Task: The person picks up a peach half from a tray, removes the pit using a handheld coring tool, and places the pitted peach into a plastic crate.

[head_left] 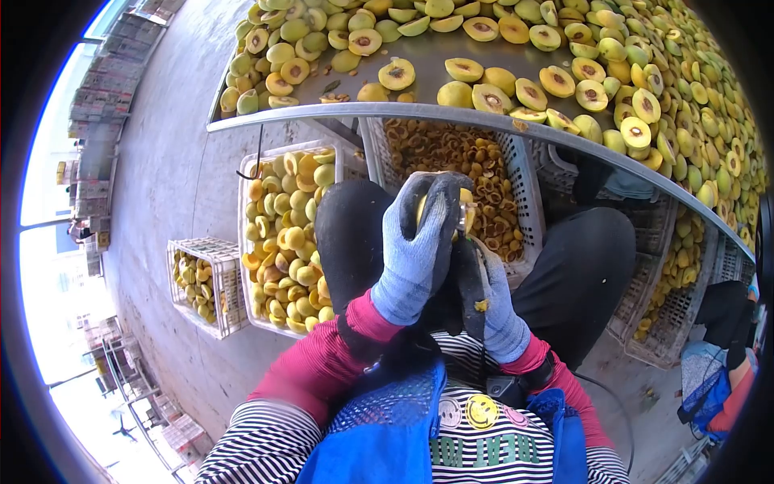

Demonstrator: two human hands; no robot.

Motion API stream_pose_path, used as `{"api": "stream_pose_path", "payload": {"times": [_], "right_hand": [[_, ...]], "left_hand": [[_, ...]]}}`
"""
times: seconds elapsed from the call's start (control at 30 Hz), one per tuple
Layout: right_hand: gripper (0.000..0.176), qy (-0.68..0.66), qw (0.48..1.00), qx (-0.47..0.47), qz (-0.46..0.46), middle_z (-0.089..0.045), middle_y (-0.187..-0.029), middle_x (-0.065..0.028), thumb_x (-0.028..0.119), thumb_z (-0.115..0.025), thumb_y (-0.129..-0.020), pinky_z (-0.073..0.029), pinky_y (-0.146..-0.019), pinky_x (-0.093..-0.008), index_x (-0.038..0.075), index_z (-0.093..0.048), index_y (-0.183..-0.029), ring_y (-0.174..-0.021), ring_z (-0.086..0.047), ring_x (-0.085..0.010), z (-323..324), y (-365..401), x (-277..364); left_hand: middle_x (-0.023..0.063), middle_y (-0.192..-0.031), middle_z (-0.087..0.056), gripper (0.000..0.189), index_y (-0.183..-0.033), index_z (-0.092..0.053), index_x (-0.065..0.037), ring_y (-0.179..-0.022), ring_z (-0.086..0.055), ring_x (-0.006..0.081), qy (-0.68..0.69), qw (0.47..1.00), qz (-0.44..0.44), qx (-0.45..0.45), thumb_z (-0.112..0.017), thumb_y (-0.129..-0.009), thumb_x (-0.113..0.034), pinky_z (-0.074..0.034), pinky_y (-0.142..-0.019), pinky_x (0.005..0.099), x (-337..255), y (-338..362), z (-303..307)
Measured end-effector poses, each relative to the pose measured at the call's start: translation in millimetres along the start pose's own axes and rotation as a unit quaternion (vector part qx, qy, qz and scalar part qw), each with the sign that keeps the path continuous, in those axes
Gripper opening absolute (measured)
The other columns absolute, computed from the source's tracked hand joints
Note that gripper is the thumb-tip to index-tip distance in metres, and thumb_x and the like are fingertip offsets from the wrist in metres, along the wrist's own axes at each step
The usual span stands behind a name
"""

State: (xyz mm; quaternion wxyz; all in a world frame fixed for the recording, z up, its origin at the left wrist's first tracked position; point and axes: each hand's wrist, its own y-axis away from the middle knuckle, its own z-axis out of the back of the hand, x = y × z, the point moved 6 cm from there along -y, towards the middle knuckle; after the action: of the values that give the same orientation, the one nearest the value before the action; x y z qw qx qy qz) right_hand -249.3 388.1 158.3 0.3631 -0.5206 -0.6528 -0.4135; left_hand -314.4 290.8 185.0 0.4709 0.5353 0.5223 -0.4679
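Observation:
My left hand (418, 254), in a blue glove with dark coated fingers, is closed around a yellow peach half (466, 196), mostly hidden by the fingers. Just beside it, my right hand (492, 302), gloved alike, is closed on a small tool with a shiny metal end (463, 216) that meets the fruit. The tool's handle cannot be made out among the dark fingers. A scrap of yellow flesh sticks to the right glove. Both hands are above my lap, near a crate (526, 181) of brown pit pieces and trimmings.
A metal table (435, 58) with many halved peaches spans the top, its raised edge beyond my hands. Left of my knees stand a large crate (243, 242) and a smaller crate (234, 294) of peach halves. More crates (657, 343) and another person (717, 379) are at right.

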Motion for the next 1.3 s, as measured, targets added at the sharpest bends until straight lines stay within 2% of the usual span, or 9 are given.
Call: {"api": "stream_pose_path", "payload": {"times": [0.13, 0.17, 0.3, 0.47, 0.57, 0.73, 1.0, 1.07, 1.3], "right_hand": [[0.037, 0.245, 0.96, 0.004, 0.134, -0.054, -0.114, -0.0126, 0.019, -0.048, -0.095, -0.048, -0.085, -0.0302, 0.002, -0.043, -0.128, -0.1, -0.056, -0.0196, 13.3, 10.7, -20.2], [0.037, 0.244, 0.96, 0.006, 0.134, -0.054, -0.114, -0.0126, 0.019, -0.048, -0.095, -0.048, -0.085, -0.0302, 0.002, -0.043, -0.128, -0.1, -0.056, -0.0196, 14.7, 11.3, -21.9], [0.034, -0.095, 0.984, 0.04, -0.148, -0.055, -0.084, -0.0084, 0.031, -0.042, -0.097, -0.048, -0.055, -0.0261, 0.002, -0.05, -0.112, -0.064, -0.055, -0.015, 10.6, 7.5, -34.3], [0.045, -0.46, 0.824, 0.097, -0.318, -0.039, -0.052, 0.0009, 0.048, -0.034, -0.097, -0.028, -0.029, -0.0216, 0.007, -0.052, -0.092, -0.034, -0.031, -0.0057, -22.0, 15.1, -19.6], [0.049, -0.706, 0.587, 0.211, -0.337, -0.037, -0.055, 0.0005, 0.051, -0.033, -0.096, -0.033, -0.031, -0.0208, 0.006, -0.051, -0.097, -0.038, -0.036, -0.0063, -41.0, 21.0, 4.1], [0.051, -0.726, 0.561, 0.212, -0.337, -0.042, -0.054, 0.0017, 0.052, -0.032, -0.095, -0.037, -0.031, -0.0203, 0.005, -0.048, -0.105, -0.039, -0.045, -0.0068, -38.2, 26.1, -8.0], [0.048, -0.711, 0.567, 0.204, -0.364, -0.038, -0.056, 0.0013, 0.051, -0.03, -0.097, -0.03, -0.029, -0.0203, 0.007, -0.049, -0.091, -0.04, -0.036, -0.0063, -46.5, 32.5, -11.2], [0.047, -0.714, 0.56, 0.21, -0.363, -0.037, -0.055, 0.0018, 0.051, -0.031, -0.097, -0.028, -0.028, -0.0198, 0.008, -0.05, -0.094, -0.039, -0.034, -0.0059, -44.9, 31.1, -12.9], [0.046, -0.634, 0.646, 0.176, -0.388, -0.039, -0.056, 0.0009, 0.051, -0.034, -0.096, -0.032, -0.03, -0.0195, 0.007, -0.048, -0.096, -0.037, -0.037, -0.006, -39.9, 40.8, -28.7]], "left_hand": [[0.0056, -0.099, -0.062, 0.025, -0.109, -0.056, 0.004, -0.091, -0.056, 0.011, -0.057, 0.995, 0.07, 0.047, -0.054, -0.092, -0.014, -0.044, -0.082, 0.0229, 4.6, -4.8, -3.2], [0.0091, -0.078, -0.06, 0.016, -0.095, -0.058, 0.002, -0.073, -0.056, 0.0092, -0.093, 0.994, 0.003, 0.053, -0.057, -0.088, -0.012, -0.045, -0.063, 0.0274, -1.4, -9.3, -4.3], [0.0161, -0.084, -0.063, 0.019, -0.097, -0.059, 0.0, -0.073, -0.065, 0.0277, -0.235, 0.957, -0.107, 0.133, -0.059, -0.082, -0.011, -0.049, -0.063, 0.031, -12.4, -15.9, -5.7], [0.0141, -0.086, -0.063, 0.023, -0.099, -0.06, -0.003, -0.079, -0.064, 0.0326, -0.267, 0.918, -0.187, 0.225, -0.062, -0.078, -0.011, -0.051, -0.068, 0.0353, -15.3, -24.3, -5.1], [0.0135, -0.086, -0.065, 0.024, -0.1, -0.061, 0.002, -0.08, -0.066, 0.0216, -0.228, 0.919, -0.145, 0.288, -0.057, -0.084, -0.015, -0.05, -0.072, 0.0303, -5.2, -24.6, -7.4], [0.0124, -0.089, -0.065, 0.024, -0.1, -0.061, 0.001, -0.08, -0.065, 0.0216, -0.152, 0.948, -0.033, 0.278, -0.057, -0.084, -0.016, -0.05, -0.074, 0.0302, 25.2, -15.6, -0.1], [0.011, -0.082, -0.064, 0.025, -0.1, -0.062, -0.002, -0.069, -0.064, 0.0223, -0.337, 0.831, -0.246, 0.368, -0.062, -0.08, -0.017, -0.05, -0.064, 0.0298, 6.5, -9.1, -0.7], [0.0078, -0.082, -0.062, 0.027, -0.099, -0.062, 0.0, -0.071, -0.06, 0.014, -0.165, 0.937, -0.028, 0.308, -0.06, -0.083, -0.021, -0.048, -0.066, 0.0275, 30.4, -10.2, 5.7], [0.0088, -0.081, -0.063, 0.023, -0.096, -0.06, 0.001, -0.076, -0.062, 0.0148, -0.076, 0.969, 0.006, 0.234, -0.058, -0.084, -0.018, -0.048, -0.069, 0.0284, 39.1, 5.5, 14.5]]}}
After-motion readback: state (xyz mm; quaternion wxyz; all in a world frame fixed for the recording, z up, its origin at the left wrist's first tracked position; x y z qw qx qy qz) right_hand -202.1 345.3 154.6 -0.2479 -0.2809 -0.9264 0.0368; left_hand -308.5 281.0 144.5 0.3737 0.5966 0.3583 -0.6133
